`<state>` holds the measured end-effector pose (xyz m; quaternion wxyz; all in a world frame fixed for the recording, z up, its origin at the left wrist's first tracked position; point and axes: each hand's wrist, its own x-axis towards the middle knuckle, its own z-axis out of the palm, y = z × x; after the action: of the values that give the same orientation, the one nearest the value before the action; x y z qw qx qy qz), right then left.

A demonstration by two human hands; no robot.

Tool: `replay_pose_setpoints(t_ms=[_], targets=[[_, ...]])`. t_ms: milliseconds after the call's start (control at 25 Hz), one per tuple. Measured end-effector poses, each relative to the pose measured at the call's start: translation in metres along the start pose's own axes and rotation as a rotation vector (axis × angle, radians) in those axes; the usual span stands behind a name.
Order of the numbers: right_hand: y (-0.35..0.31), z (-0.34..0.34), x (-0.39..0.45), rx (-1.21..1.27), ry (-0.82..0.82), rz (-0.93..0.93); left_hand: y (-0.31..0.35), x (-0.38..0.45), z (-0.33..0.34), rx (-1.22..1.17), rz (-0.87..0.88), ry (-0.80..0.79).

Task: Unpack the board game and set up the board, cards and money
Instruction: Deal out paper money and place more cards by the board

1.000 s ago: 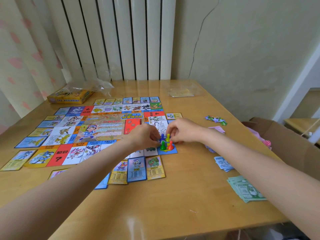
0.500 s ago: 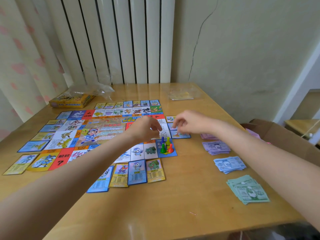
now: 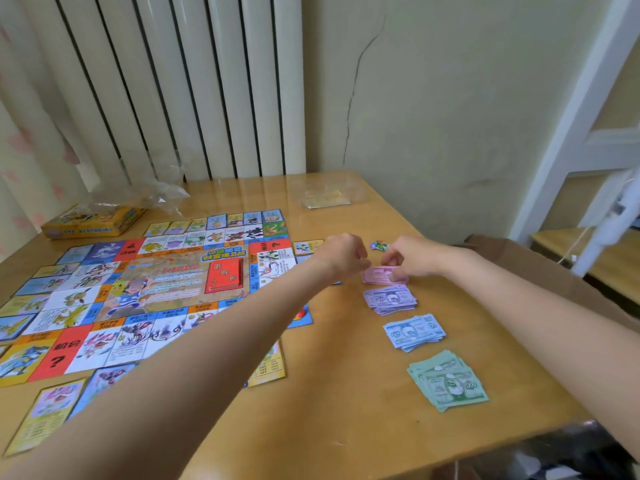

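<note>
Pink money stack (image 3: 382, 274) lay on the worktop (image 3: 346, 393) directly under both hands. Right hand (image 3: 410, 259) had its fingers curled down onto the stack's far edge, pinching it. Left hand (image 3: 341, 252) was curled at the stack's left end; whether it actually gripped a note could not be told.

Toward the person from the hands ran three more piles in a row: purple money (image 3: 391, 299), blue money (image 3: 414, 331), green money (image 3: 446, 384), all loosely fanned. Just beyond the right hand sat a small coloured piece (image 3: 379, 245). Left of the hands was the board (image 3: 145, 292) with a red card deck (image 3: 225, 276) at its centre and property cards around its edge.

Risks, as judged: thin notes likely to slip or splay if squared carelessly; the right forearm hung above the purple and blue piles and could sweep them; the left forearm crossed the board's near corner and could knock whatever stands there or shift edge cards.
</note>
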<state>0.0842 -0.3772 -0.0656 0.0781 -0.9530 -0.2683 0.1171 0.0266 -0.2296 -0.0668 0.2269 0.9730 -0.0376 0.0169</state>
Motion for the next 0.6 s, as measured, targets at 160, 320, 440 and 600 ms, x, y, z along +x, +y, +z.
replay_pose_setpoints(t_ms=[160, 320, 440, 600], targets=[[0.002, 0.0, 0.003, -0.008, -0.025, -0.012, 0.013, 0.017, 0.017, 0.17, -0.04, -0.173], [-0.003, 0.0, 0.006, -0.075, -0.028, -0.031, 0.014, 0.025, 0.018, 0.19, -0.092, -0.244], [-0.008, -0.001, 0.01, -0.118, -0.071, -0.037, 0.011, 0.03, 0.018, 0.127, -0.153, -0.281], [-0.01, 0.001, 0.013, -0.153, -0.054, -0.056, 0.014, 0.024, 0.022, 0.193, -0.12, -0.201]])
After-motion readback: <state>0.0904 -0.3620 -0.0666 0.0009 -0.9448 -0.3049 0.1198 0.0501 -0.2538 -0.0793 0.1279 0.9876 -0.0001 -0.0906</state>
